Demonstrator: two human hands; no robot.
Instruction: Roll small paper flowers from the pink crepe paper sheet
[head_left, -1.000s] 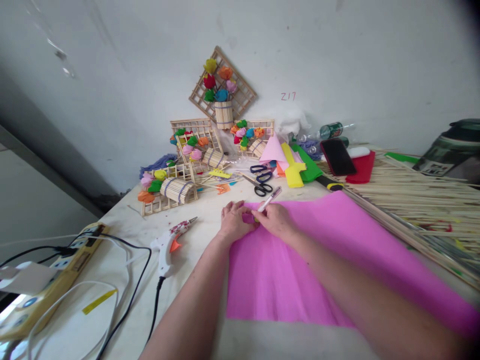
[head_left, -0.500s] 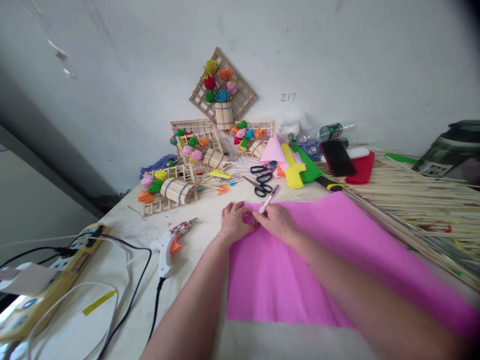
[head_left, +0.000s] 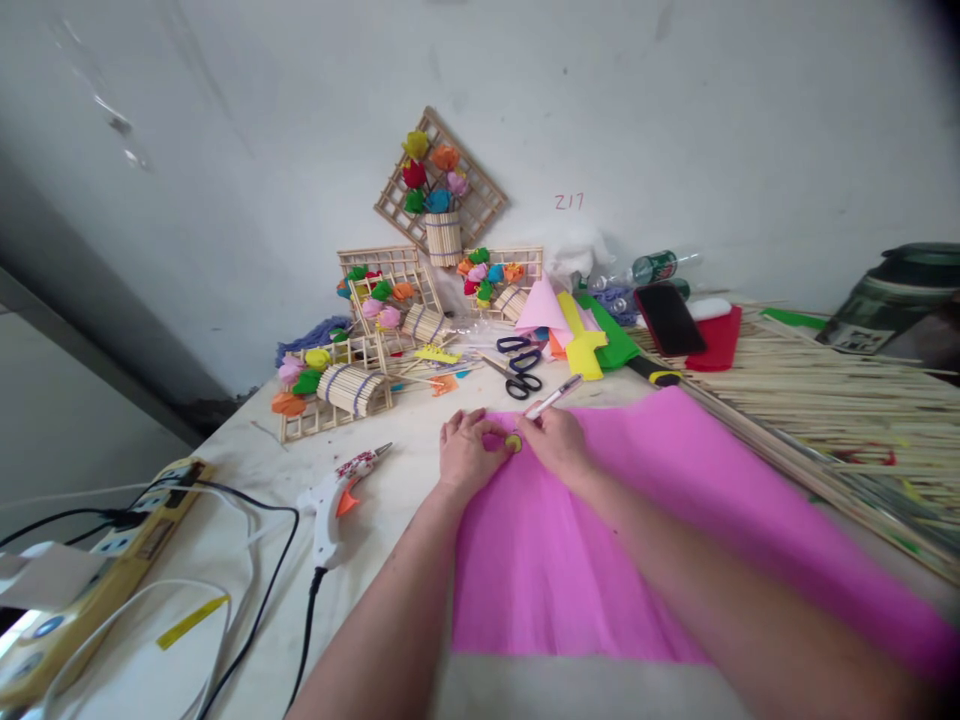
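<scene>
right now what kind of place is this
Probably a home craft workbench for paper-flower decorations. On the white table lie a large pink crepe paper sheet, a white hot glue gun and a heap of thin bamboo sticks, with finished stick frames holding coloured paper flowers by the wall.

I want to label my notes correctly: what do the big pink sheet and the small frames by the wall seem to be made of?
The pink sheet looks like crepe paper: matte, with fine lengthwise ribbing, though thin felt is possible. Both hands press its far corner. The frames look like bare, pale wooden sticks joined in a lattice, much like the loose stick pile.
</scene>
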